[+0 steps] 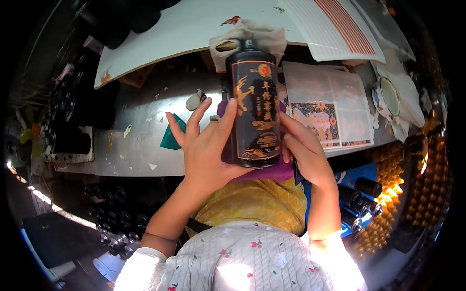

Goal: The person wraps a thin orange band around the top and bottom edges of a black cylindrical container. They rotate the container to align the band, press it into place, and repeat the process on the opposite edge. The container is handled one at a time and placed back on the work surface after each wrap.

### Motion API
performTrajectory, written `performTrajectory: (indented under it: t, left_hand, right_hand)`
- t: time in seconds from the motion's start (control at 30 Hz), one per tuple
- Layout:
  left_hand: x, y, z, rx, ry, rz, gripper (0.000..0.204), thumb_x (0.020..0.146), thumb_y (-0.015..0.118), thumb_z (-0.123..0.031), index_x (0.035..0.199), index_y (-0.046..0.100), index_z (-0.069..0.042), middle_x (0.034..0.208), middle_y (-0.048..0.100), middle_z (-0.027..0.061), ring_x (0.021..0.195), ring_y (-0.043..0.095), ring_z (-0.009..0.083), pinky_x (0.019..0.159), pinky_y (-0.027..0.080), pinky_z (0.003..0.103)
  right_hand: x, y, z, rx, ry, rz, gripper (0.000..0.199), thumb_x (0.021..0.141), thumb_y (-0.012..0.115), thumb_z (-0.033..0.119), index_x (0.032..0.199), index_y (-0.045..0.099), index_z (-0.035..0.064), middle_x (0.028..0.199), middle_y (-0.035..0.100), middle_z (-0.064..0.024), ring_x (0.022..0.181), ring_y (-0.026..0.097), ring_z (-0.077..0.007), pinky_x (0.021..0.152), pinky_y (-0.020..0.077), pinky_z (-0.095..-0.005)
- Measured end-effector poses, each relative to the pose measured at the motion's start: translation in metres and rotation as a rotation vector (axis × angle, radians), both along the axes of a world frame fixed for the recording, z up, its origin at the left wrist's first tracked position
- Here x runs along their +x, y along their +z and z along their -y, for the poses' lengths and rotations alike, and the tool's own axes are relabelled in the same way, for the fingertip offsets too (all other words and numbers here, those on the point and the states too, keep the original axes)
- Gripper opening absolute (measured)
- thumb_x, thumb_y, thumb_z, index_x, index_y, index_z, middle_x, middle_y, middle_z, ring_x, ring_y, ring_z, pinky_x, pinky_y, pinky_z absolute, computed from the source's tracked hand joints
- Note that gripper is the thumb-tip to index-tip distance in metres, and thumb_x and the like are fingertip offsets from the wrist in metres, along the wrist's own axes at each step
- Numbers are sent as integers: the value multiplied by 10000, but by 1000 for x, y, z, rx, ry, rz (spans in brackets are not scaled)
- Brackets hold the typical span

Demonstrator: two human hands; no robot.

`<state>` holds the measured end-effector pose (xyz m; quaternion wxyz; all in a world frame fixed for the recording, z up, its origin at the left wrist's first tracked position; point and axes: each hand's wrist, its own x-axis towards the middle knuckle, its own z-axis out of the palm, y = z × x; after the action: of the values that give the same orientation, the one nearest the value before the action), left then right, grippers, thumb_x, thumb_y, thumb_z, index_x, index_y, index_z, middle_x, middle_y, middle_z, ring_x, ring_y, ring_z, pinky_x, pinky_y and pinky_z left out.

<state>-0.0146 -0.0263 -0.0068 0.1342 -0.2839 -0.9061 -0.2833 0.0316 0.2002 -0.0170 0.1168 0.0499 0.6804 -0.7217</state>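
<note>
Black bottle (255,116) between your hands, left hand (206,150) grip loosely holding its left side and base, outer fingers splayed, right hand (308,153) grip curled on its right side, metal tabletop (138,150) stretching leftward, white board (194,31) edge near its neck.

Bottle (255,116) up between left hand (206,150) and right hand (307,151), cloth (275,40) beyond its neck, sheets (356,106) rightward on the bench (126,151), bowl (377,99) right of those!

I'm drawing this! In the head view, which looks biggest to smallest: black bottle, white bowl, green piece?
1. Black bottle
2. White bowl
3. Green piece, partly covered
</note>
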Motion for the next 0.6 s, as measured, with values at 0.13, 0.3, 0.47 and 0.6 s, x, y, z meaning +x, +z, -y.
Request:
performTrajectory:
  t: [0.13,0.3,0.47,0.6]
  left_hand:
    - [1,-6,4,-37,2,15,1133,624,850,-581,1538,420,-69,982,676,44,1374,455,343,1140,-105,682]
    - [-6,-32,12,132,-154,131,1190,733,751,-664,1606,232,-45,1369,585,167,1447,339,378,1141,-110,676]
    - [-12,-51,9,374,-228,313,922,978,330,-698,1614,188,-46,1612,313,164,1499,238,397,1185,-94,594]
    - [-22,-45,6,334,-237,331,852,1013,314,-640,1616,183,-53,1605,326,170,1497,245,388,1194,-89,583]
  right_hand:
    - [-1,3,3,8,-4,-23,519,1021,417,-2,1539,399,25,1256,633,-81,697,504,-77,653,459,-218]
    - [1,1,6,-20,-37,-5,598,1001,546,56,1568,355,58,1326,601,-89,716,493,-64,655,454,-216]
    - [0,12,17,139,-63,-194,802,897,646,35,1608,290,138,1434,522,-102,753,486,-79,647,440,-213]
    - [-3,11,15,293,3,-270,852,849,671,36,1607,303,157,1463,489,-93,777,500,-101,641,435,-211]
